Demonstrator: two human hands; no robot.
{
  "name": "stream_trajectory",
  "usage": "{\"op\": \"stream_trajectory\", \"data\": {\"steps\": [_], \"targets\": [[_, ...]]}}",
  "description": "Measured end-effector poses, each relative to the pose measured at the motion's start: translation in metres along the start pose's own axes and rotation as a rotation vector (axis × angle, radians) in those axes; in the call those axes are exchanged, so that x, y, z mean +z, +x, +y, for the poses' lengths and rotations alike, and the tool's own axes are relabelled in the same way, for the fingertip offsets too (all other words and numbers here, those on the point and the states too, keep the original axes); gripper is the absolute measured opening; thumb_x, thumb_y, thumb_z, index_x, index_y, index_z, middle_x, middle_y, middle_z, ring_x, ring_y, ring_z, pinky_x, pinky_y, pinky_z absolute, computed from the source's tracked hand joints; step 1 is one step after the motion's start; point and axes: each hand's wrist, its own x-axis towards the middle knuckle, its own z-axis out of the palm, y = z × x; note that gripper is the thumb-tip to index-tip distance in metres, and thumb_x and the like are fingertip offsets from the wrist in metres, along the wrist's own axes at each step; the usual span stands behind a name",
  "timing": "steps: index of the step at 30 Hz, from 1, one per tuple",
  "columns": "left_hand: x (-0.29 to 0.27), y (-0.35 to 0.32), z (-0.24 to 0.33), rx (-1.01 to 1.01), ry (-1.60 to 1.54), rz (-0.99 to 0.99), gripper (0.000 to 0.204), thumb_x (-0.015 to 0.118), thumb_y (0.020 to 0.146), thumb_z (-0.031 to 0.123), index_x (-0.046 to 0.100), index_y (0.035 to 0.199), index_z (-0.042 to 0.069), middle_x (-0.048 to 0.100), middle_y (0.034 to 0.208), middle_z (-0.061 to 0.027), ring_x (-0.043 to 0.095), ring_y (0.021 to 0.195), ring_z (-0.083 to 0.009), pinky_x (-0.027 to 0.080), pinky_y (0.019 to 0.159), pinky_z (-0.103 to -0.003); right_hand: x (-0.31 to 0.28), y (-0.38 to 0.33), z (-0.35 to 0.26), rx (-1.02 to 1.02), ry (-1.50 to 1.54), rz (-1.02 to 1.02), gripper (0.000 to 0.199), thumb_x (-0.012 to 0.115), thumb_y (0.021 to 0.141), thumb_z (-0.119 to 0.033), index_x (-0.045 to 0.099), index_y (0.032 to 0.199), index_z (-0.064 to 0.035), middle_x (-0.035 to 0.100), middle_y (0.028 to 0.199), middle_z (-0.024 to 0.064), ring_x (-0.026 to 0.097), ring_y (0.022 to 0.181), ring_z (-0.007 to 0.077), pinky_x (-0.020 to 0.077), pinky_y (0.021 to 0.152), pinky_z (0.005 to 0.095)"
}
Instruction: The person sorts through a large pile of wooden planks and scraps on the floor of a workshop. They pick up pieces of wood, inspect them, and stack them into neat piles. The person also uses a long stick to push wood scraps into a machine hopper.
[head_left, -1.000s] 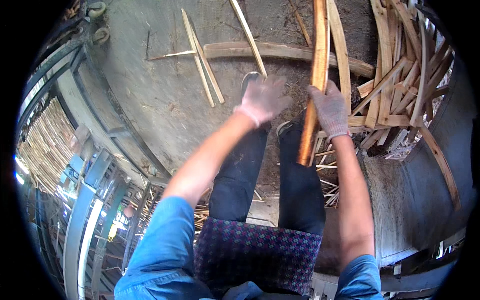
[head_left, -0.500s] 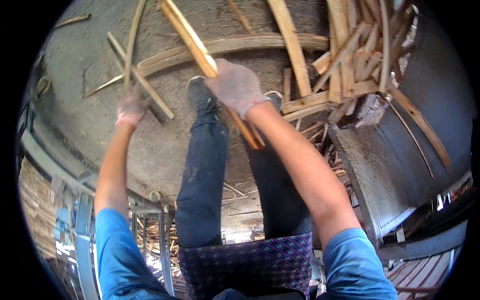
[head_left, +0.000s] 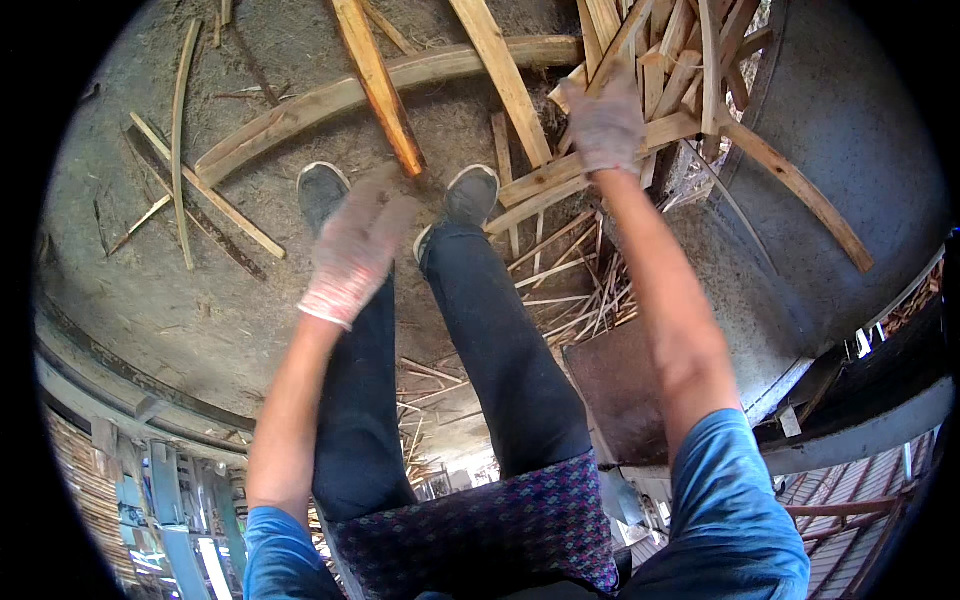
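My left hand (head_left: 355, 245), in a pale work glove, hangs above my left leg, fingers stretched out and nothing in them. Just beyond its fingertips, a thick wooden strip (head_left: 378, 90) lies with its near end close to my shoes. My right hand (head_left: 606, 128), gloved too, is at the near side of a heap of wooden strips (head_left: 668, 75). Motion smears its fingers, so their grip on any strip cannot be made out. A long curved board (head_left: 330, 103) crosses the floor beyond my feet, and a flat strip (head_left: 500, 80) lies beside the heap.
Thin strips (head_left: 180, 150) lie crossed on the floor at the left. Slender offcuts (head_left: 570, 280) are scattered right of my legs. A dark metal sheet (head_left: 840, 130) fills the right side, with a wooden strip (head_left: 800, 185) lying over it.
My right hand has let go of the thick strip, now on the floor, and moved right to the heap. My left hand has left the thin strips and moved right. The view has shifted.
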Motion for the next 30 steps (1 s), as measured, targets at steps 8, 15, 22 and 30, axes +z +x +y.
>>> {"op": "stream_trajectory", "data": {"steps": [8,15,22,30], "targets": [[0.06,-0.005,0.054,0.231,0.264,-0.208,0.054,0.064,0.097,0.032,0.055,0.139,-0.002,0.062,0.134,-0.0231,0.058,0.129,-0.026,0.043,0.108,-0.035,0.006,0.113,0.04,0.033,-0.203,0.154,0.038,0.064,0.088,-0.037,0.073,0.098,-0.0016,0.073,0.095,0.0236,0.072,0.099,0.0378,0.0566,0.089,0.0442],[0.054,0.025,0.065,0.268,0.35,0.041,0.067,0.071,0.093,0.036,0.049,0.145,-0.001,0.062,0.135,-0.0224,0.059,0.128,-0.0294,0.044,0.108,-0.036,-0.102,0.046,-0.044,-0.292,0.221,0.101,0.028,0.062,0.091,-0.03,0.072,0.099,-0.0047,0.07,0.078,0.019,0.069,0.071,0.037,0.0546,0.065,0.0489],[0.059,0.063,0.11,0.258,0.431,0.204,0.058,0.069,0.09,0.03,0.053,0.138,0.0,0.062,0.124,-0.021,0.06,0.115,-0.035,0.049,0.099,-0.043,-0.134,-0.009,-0.145,-0.873,0.366,0.218,0.04,0.072,0.081,-0.032,0.069,0.105,0.0001,0.072,0.089,0.0197,0.072,0.081,0.0343,0.0583,0.07,0.0429],[-0.133,0.061,0.024,-0.013,-0.344,0.605,0.037,0.057,0.1,0.027,0.063,0.127,0.001,0.055,0.079,0.0006,0.055,0.072,-0.0138,0.048,0.069,-0.028,-0.013,-0.093,0.048,0.61,0.75,-0.263,0.074,0.075,0.083,-0.05,0.058,0.129,0.006,0.066,0.122,0.0234,0.064,0.109,0.0311,0.0461,0.101,0.0375]]}}
